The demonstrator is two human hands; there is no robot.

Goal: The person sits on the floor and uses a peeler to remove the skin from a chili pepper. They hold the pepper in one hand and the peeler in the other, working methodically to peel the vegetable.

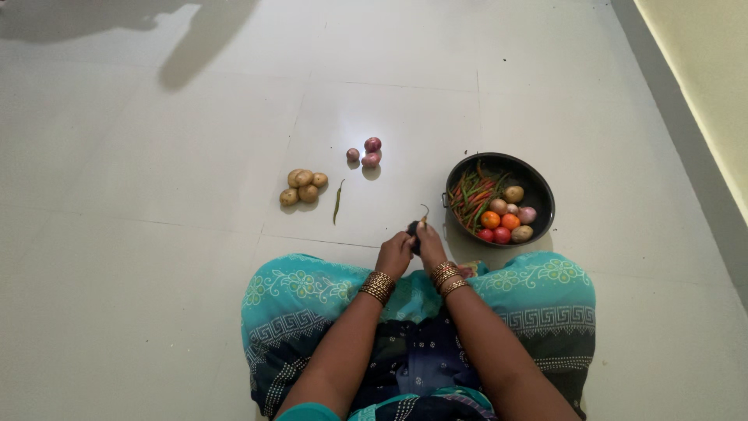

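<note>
- Sitting cross-legged on the pale tiled floor (156, 257), the person brings both hands together just past the knees, over a small dark vegetable (413, 228).
- The left hand (395, 254) is closed around the dark vegetable from its left side.
- The right hand (430, 243) pinches at the same spot, and a thin curved green stem (425, 212) rises from its fingertips; whether it grips the stem or the body beneath is too small to tell.
- Judging from this, the work goes best with the left hand holding the piece firm and low while the right pulls at the stem in short, controlled tugs.
- Just right of the hands stands a round black pan (541, 189) holding green and red chillies, tomatoes, potatoes and onions.
- Farther out lies a single green chilli (338, 202), with a cluster of brown potatoes (303, 186) to its left.
- Beyond these rest three reddish onions (366, 153).
</note>
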